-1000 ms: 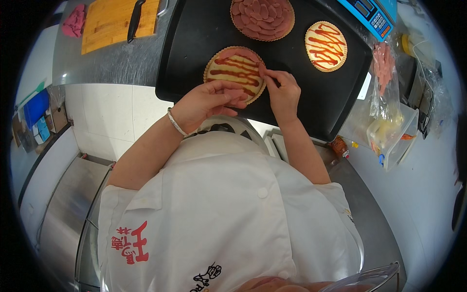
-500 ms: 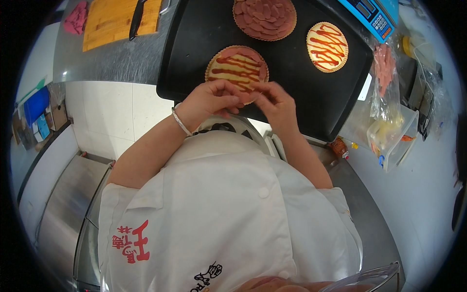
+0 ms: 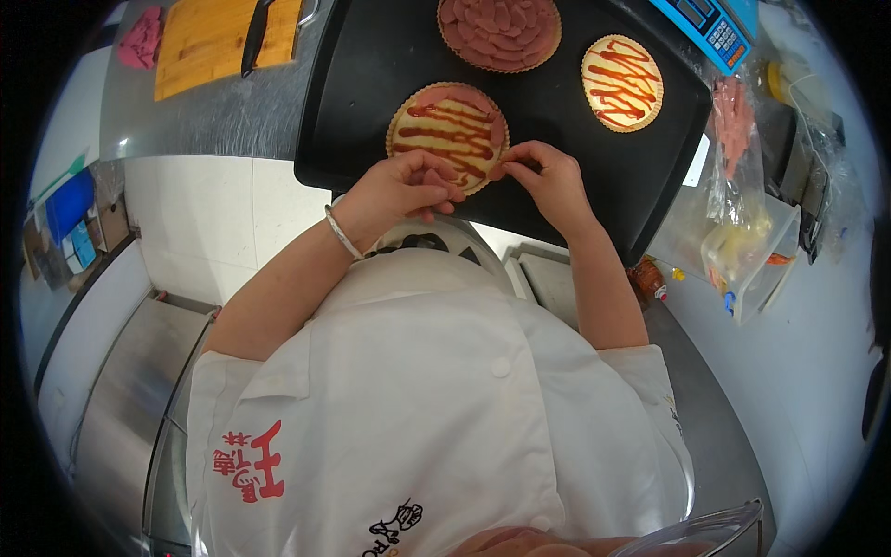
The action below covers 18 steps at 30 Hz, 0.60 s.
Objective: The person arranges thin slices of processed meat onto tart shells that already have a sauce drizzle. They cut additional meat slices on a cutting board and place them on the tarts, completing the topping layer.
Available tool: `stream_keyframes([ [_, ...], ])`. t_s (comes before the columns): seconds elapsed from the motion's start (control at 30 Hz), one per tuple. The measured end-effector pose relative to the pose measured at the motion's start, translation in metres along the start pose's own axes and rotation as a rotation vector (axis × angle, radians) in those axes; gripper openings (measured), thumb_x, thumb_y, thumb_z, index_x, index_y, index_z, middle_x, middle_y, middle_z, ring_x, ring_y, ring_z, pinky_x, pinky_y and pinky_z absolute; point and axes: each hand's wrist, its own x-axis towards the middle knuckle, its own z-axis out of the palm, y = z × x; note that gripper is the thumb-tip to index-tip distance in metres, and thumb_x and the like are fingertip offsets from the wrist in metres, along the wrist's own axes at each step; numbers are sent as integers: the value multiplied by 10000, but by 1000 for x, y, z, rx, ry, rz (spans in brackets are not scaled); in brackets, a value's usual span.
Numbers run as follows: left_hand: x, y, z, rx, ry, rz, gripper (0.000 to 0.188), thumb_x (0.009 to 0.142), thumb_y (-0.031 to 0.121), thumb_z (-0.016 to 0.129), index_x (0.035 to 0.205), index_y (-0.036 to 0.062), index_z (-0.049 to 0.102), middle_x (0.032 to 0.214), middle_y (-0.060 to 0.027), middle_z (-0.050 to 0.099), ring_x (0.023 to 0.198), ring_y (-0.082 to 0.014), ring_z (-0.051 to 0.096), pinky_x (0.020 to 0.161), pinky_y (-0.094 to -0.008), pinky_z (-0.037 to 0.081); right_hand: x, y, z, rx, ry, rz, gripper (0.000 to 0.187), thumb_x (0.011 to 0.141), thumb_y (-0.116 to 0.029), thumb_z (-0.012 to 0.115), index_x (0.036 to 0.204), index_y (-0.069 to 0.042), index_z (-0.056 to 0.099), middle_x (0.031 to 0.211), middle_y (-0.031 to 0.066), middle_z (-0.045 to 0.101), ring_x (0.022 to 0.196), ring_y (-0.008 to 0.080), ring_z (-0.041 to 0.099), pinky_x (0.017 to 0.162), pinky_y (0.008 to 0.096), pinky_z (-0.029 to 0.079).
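Part-covered pizza (image 3: 444,137) lies by the near edge of the black tray (image 3: 367,65), pink slices (image 3: 462,94) lining its far rim. The left hand (image 3: 399,193) half-curls over its near side; the right hand (image 3: 549,181) brings thumb and forefinger together at its right rim. I cannot tell whether either grips anything. Beyond, toward the tray's right edge, sits a smaller striped pizza (image 3: 622,84); farther still, a slice-covered pizza (image 3: 499,32).

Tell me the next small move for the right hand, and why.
Probably press down at the lower right rim of the partly topped pizza base, seating any slice there against the row above. The right hand pinches at that rim, and pink meat slices line the top and right edge, while the sauce-striped middle is uncovered.
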Motion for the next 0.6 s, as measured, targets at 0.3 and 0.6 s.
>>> stream_keyframes([
  [0.3,-1,-6,-2,30,19,54,81,901,40,662,972,67,636,872,-18,645,800,-101,618,700,-234,518,14,16,13,-216,155,-176,107,831,-38,730,934,-21,705,879,57,603,749,157,618,696,280,514],
  [0.6,3,-7,-3,80,46,52,168,851,71,744,960,70,617,820,6,593,743,-79,569,649,-235,487,-14,-13,36,119,151,13,141,870,-46,715,992,-24,647,895,11,652,787,68,589,720,237,503],
])
